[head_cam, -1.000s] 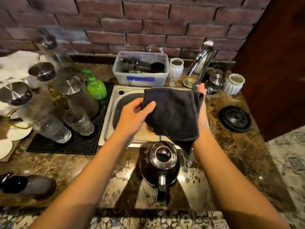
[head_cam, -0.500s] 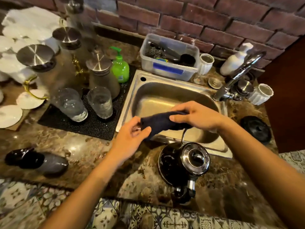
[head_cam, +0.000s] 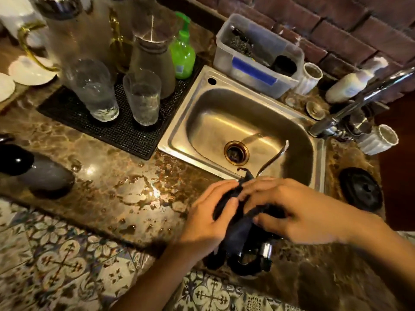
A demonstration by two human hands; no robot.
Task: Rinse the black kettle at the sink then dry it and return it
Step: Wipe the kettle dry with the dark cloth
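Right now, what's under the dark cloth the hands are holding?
The black kettle on the counter: its lower body and a shiny metal fitting show below the cloth. Both hands and the cloth cover its top.

A red brick wall point(head_cam: 350, 25) backs a wet brown marble tabletop point(head_cam: 107, 176), its glossy surface catching warm light above patterned floor tiles point(head_cam: 56, 261).
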